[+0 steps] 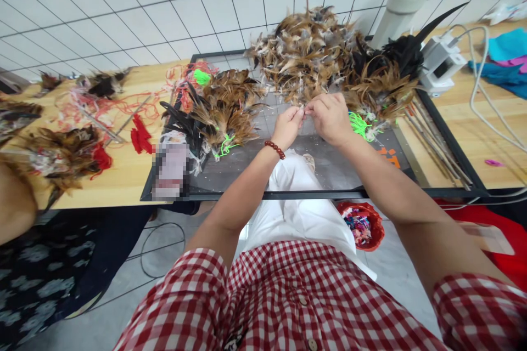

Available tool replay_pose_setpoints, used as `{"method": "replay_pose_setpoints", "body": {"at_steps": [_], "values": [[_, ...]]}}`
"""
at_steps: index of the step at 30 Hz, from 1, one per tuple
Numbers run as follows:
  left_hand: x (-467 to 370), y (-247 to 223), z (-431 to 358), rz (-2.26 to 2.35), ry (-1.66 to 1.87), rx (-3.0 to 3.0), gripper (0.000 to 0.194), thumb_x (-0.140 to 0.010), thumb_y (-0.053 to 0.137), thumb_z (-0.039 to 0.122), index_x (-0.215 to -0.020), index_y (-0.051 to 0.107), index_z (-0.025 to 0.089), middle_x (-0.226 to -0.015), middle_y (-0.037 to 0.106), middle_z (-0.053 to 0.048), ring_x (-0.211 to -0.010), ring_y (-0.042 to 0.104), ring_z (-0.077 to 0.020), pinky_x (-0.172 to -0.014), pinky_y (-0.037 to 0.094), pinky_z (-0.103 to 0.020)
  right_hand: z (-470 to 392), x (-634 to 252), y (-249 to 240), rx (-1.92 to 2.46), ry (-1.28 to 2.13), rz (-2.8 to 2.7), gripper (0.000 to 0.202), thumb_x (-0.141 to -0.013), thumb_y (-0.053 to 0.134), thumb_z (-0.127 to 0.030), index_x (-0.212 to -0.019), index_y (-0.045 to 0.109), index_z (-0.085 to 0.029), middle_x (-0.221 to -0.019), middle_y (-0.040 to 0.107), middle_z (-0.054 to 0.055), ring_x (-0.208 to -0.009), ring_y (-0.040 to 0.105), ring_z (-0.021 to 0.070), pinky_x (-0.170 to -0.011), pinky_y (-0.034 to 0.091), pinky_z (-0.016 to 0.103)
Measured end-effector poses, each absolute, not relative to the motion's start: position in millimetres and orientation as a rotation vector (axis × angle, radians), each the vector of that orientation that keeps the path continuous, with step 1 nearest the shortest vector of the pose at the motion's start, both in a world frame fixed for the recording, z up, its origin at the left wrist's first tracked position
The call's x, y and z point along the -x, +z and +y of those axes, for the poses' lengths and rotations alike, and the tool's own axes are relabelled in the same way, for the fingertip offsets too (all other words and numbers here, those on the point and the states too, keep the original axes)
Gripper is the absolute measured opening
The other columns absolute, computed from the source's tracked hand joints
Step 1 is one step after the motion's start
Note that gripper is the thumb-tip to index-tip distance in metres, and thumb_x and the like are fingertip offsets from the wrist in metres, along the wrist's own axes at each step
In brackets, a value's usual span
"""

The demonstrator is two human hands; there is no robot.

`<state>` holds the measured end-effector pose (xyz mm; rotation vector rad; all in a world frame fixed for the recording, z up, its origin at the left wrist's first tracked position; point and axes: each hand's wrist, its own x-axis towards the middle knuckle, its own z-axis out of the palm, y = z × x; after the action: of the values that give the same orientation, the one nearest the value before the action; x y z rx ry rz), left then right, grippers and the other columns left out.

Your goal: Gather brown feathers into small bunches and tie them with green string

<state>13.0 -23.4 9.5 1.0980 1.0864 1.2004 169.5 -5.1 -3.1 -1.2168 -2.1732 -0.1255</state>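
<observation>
My left hand (287,127), with a beaded bracelet (274,149) on its wrist, is closed in a pinch. My right hand (330,119) meets it fingertip to fingertip, closed as well. Whatever sits between the fingertips is too small to make out. Just beyond my hands rises a big heap of brown feathers (307,52). To the left lies a pile of brown feather bundles (226,107), one tied with green string (225,145). More green string (360,125) lies beside my right wrist, near brown feathers (382,90) and black feathers (397,55).
A dark-framed glass panel (247,178) lies on the wooden table (135,186). Thin sticks (438,140), a white charger (442,66) with cables and a pale flask (401,11) stand right. Red string (141,134) lies left, near another person's arm (16,200). A red basin (362,225) is below.
</observation>
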Motion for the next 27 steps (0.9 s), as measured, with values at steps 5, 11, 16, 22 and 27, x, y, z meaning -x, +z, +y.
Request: {"method": "replay_pose_setpoints", "body": {"at_steps": [5,11,16,22,27], "values": [[-12.4,25.9,-30.3,1.039,1.083,-0.931,0.036,-0.1,0.064,0.03,-0.069,0.053,0.017,-0.054,0.039,0.008,-0.043,0.027,-0.002,-0.046,0.018,-0.016,-2.9,-172.4,-4.2,1.212,0.038,-2.002,0.042,-0.108,0.039,-0.05,-0.107,0.07,-0.023,-0.112,0.074,0.013,-0.108,0.064,0.0279,-0.095,0.045,0.043],[-10.1,29.8,-31.9,0.976,1.066,-0.855,0.034,-0.106,0.051,0.023,-0.072,0.051,0.017,-0.05,0.036,0.009,-0.037,0.022,-0.001,-0.042,0.014,-0.014,-4.6,-160.0,-8.5,1.025,0.627,-1.66,0.046,-0.095,0.059,-0.066,-0.097,0.072,-0.022,-0.093,0.073,0.008,-0.087,0.064,0.0215,-0.086,0.051,0.038],[-8.8,26.8,-32.3,0.897,0.99,-0.834,0.033,-0.105,0.051,0.022,-0.072,0.051,0.017,-0.05,0.038,0.009,-0.037,0.024,-0.0012,-0.041,0.017,-0.013,-7.7,-152.4,-4.8,0.897,1.121,-1.407,0.058,-0.071,0.083,-0.072,-0.102,0.077,-0.023,-0.09,0.074,0.002,-0.08,0.062,0.0166,-0.083,0.053,0.035],[-6.8,25.9,-33.1,0.841,0.901,-0.845,0.031,-0.103,0.056,0.024,-0.073,0.052,0.016,-0.049,0.04,0.009,-0.037,0.024,-0.0011,-0.04,0.018,-0.012,-9.0,-160.4,4.4,0.841,1.206,-1.428,0.049,-0.067,0.09,-0.066,-0.094,0.084,-0.026,-0.087,0.072,0.001,-0.082,0.064,0.0158,-0.083,0.053,0.034],[-7.2,28.6,-34.0,0.818,0.824,-0.858,0.028,-0.102,0.056,0.021,-0.074,0.056,0.015,-0.049,0.041,0.008,-0.036,0.026,-0.0009,-0.04,0.019,-0.012,-6.9,-164.3,6.0,0.854,1.095,-1.438,0.044,-0.065,0.09,-0.068,-0.071,0.081,-0.026,-0.076,0.068,0.001,-0.077,0.063,0.0168,-0.084,0.052,0.037]]}}
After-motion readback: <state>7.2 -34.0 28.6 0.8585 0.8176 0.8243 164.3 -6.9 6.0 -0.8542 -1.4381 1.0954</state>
